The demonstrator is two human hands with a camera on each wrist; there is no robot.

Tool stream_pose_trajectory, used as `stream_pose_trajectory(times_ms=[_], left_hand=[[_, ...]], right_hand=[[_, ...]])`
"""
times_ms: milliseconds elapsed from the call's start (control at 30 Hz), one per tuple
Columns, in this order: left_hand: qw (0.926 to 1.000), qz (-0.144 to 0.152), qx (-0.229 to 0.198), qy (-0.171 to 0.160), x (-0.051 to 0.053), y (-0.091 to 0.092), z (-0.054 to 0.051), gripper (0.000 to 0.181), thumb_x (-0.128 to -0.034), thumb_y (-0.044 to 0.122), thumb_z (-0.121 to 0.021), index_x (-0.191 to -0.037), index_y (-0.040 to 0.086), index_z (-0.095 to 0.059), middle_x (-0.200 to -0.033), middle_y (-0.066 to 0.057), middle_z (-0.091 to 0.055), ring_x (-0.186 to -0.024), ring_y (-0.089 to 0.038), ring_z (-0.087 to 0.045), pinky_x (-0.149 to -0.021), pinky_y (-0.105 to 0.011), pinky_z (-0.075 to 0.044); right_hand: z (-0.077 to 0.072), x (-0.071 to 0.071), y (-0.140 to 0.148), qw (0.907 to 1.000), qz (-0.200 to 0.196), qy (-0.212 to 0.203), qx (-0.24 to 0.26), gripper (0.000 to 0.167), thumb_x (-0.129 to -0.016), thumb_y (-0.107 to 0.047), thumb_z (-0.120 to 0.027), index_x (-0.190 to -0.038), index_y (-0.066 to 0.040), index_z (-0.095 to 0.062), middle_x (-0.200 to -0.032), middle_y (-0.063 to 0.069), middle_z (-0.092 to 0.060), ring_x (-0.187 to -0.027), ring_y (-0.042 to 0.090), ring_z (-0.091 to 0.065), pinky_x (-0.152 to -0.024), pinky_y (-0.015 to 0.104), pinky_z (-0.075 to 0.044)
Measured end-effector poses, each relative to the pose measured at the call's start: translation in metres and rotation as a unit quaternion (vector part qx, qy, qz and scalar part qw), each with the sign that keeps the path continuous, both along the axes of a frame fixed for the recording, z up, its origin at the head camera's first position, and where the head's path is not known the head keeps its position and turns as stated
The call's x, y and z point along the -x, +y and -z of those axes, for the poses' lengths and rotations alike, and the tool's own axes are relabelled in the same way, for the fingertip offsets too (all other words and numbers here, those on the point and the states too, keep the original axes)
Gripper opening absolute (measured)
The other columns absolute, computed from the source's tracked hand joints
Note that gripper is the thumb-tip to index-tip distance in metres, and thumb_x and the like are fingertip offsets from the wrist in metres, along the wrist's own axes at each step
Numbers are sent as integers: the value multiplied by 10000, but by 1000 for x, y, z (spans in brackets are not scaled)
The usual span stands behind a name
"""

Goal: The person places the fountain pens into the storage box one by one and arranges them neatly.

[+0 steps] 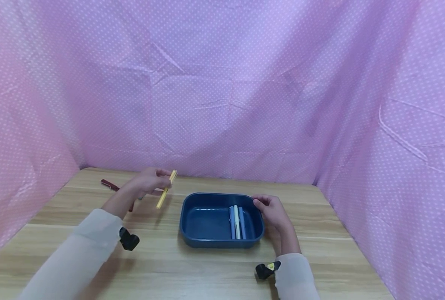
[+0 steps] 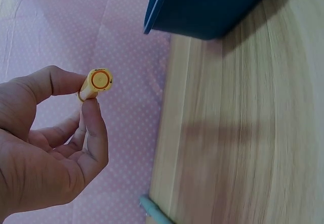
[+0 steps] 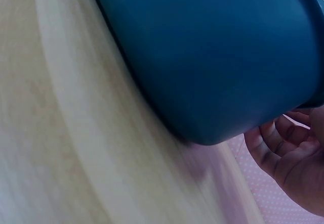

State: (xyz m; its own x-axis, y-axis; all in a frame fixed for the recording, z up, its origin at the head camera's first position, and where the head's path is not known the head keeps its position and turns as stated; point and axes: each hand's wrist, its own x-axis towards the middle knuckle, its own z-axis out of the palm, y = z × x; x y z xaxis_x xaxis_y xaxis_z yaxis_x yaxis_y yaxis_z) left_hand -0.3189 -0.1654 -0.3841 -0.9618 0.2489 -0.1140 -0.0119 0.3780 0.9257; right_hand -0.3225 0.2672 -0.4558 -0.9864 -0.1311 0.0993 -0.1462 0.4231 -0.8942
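Observation:
My left hand (image 1: pixel 150 182) pinches a yellow pen (image 1: pixel 164 196) between thumb and fingers, above the table to the left of a dark blue open box (image 1: pixel 215 243). In the left wrist view the pen's round end (image 2: pixel 100 79) faces the camera. At the box's far right corner my right hand (image 1: pixel 273 209) grips the rim, thumb on the upper side and fingers outside. Two blue pens (image 1: pixel 242 225) and a pale cream pen (image 1: pixel 237 221) between them lie side by side in the box's right part.
A dark red pen (image 1: pixel 110 184) lies on the wooden table (image 1: pixel 162 271) at the left, partly behind my left forearm, with another dark red end showing nearer. A teal pen (image 2: pixel 154 210) is close by. Pink dotted cloth (image 1: pixel 222 104) hangs around the table's back and sides.

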Motion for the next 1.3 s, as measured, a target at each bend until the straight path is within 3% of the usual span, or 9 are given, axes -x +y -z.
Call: stream_pose_trajectory(times_ms=[600, 900, 1300], left_hand=[[9998, 29, -155, -92, 7, 39, 0, 568, -930, 71, -686, -1447, -46, -480, -1251, -252, -632, -1198, -424, -600, -974, -502, -558], [9999, 51, -46, -138, 9, 58, 2, 556, -932, 65, -679, -1444, -26, -484, -1227, -228, -651, -1095, -319, -661, -907, -443, -596], [9994, 261, -186, -109, 10, 81, 5, 526, -895, 47, -683, -1390, -33, -526, -1184, -215, -654, -1109, -369, -660, -875, -451, -608]], right_hand=[[-2, 1, 1, 10000, -40, 12, -5, 255, -1059, -158, -580, -1248, -42, -707, -1206, 130, -694, -1109, 248, -615, -1011, 424, -529], [-1, 1, 1, 10000, -46, 19, -33, 258, -1060, -166, -580, -1248, -44, -707, -1211, 127, -693, -1115, 248, -615, -1008, 421, -529], [1, 2, 0, 10000, -21, 65, -42, 247, -1053, -158, -591, -1235, -44, -715, -1187, 115, -698, -1092, 242, -613, -990, 409, -530]])
